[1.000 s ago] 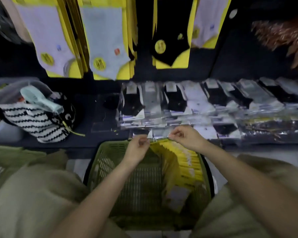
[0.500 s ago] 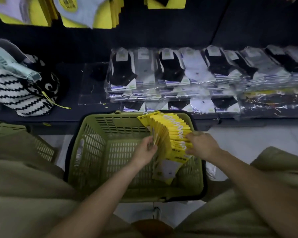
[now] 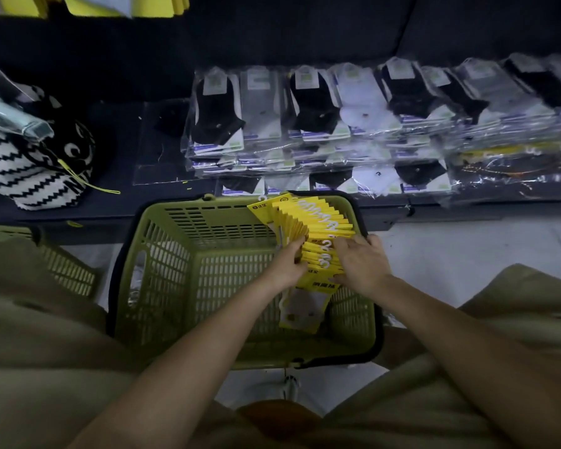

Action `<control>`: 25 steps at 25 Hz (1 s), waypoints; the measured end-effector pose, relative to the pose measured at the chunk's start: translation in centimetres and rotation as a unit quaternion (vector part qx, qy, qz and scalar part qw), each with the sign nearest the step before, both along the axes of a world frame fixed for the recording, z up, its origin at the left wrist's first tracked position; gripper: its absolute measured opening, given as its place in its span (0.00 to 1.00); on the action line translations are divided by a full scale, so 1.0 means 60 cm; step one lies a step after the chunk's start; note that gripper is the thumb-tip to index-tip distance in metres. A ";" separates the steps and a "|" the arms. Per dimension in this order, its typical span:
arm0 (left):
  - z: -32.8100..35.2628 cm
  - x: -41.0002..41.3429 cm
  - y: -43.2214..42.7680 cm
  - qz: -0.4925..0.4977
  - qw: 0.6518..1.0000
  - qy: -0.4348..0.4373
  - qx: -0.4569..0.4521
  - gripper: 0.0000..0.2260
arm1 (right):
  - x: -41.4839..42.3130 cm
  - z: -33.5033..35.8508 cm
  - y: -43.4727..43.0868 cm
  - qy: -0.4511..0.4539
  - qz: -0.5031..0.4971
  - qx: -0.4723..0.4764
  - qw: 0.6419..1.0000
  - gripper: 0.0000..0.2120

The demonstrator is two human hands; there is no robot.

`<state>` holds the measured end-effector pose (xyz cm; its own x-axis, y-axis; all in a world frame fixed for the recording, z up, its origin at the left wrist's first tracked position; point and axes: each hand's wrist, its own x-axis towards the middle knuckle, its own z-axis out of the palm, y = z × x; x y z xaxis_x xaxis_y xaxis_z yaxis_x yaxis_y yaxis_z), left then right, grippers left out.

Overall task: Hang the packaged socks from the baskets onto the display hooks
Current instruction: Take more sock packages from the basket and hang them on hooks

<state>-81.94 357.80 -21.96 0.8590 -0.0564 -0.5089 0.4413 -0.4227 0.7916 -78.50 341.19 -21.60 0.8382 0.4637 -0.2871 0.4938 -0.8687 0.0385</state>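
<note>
Inside one green plastic lattice basket [image 3: 208, 202], against its right wall, over a dozen yellow card sock packs [image 3: 318, 222] with white hooks stand fanned; left hand [image 3: 285, 264] and right hand [image 3: 363, 264] grip them, fingers curled.

Dimly lit shop corner. A dark back panel [image 3: 272, 43] rises behind a low dark shelf [image 3: 120, 205]; pale floor [image 3: 467, 247] lies below the shelf's front edge.

Top sock packs [image 3: 156, 4] mostly off-frame
</note>
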 end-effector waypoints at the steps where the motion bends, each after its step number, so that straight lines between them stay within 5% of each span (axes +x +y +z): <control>1: 0.001 -0.001 0.004 0.000 1.000 0.000 0.004 0.28 | 0.001 0.002 0.004 0.006 -0.001 0.005 1.000 0.33; 5: 0.008 -0.018 0.021 0.026 0.999 -0.009 0.026 0.27 | 0.004 0.013 0.021 0.093 -0.045 0.111 0.988 0.27; 10: 0.031 -0.023 0.064 0.066 0.997 0.008 -0.024 0.31 | 0.028 0.057 0.039 0.212 -0.103 0.275 0.932 0.24; 15: 0.088 0.006 0.091 0.117 0.988 -0.063 -0.079 0.32 | 0.067 0.148 0.062 0.307 -0.147 0.490 0.803 0.22; 21: 0.174 0.051 0.126 0.209 0.964 -0.141 -0.087 0.27 | 0.081 0.210 0.131 0.296 -0.227 0.637 0.674 0.24; 25: 0.226 0.077 0.137 0.190 0.964 -0.161 -0.093 0.25 | 0.096 0.244 0.163 0.182 -0.313 0.635 0.682 0.27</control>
